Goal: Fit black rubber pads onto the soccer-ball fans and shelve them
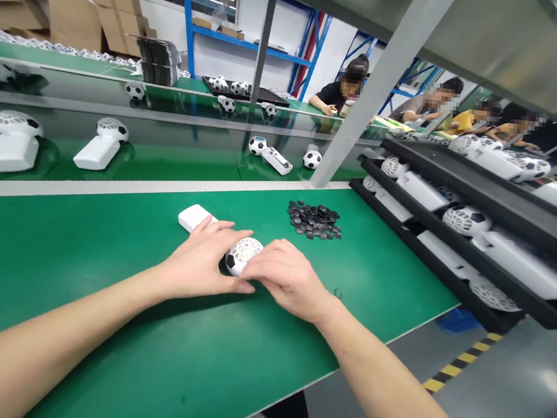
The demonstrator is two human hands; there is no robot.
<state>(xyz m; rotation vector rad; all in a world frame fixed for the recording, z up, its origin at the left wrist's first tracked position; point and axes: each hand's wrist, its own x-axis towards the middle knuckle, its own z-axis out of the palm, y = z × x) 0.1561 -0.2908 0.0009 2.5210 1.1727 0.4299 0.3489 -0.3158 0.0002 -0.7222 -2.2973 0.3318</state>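
A white device with a soccer-ball head [241, 257] lies on the green bench, its plain white handle [192, 216] pointing up and left. My left hand [207, 258] is closed around it, thumb at the near side of the ball and fingers over the handle end. At the ball's right side my right hand [286, 273] is pinched, its fingertips touching the openwork white shell. Whatever may be between those fingertips is hidden. Beyond my right hand sits a pile of small black pieces [314, 220], flat and dark like the ball's black patches.
Stacked black trays [461, 240] of similar devices stand at the right. Behind a pale ledge, a shiny green belt [162, 167] carries more devices. A grey post [383, 87] rises past the pile. Co-workers [339, 92] sit farther back.
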